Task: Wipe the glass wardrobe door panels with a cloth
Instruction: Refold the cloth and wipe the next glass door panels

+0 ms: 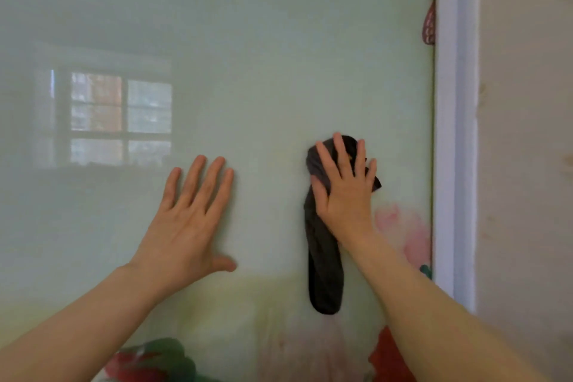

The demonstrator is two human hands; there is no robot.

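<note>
A pale green glass wardrobe door panel (pixel 248 56) fills most of the head view and reflects a window at the left. My right hand (pixel 344 192) presses a dark grey cloth (pixel 324 270) flat against the glass near the panel's right edge, fingers spread and straight. The cloth bunches above the fingertips and its tail hangs down below the wrist. My left hand (pixel 192 220) lies flat on the glass to the left of the cloth, fingers spread, holding nothing.
A white door frame (pixel 454 133) runs vertically along the panel's right edge, with a beige patterned wall (pixel 527 133) beyond it. Printed pink and red flowers (pixel 403 229) mark the lower glass. A red item (pixel 429 25) peeks out at the frame, upper right.
</note>
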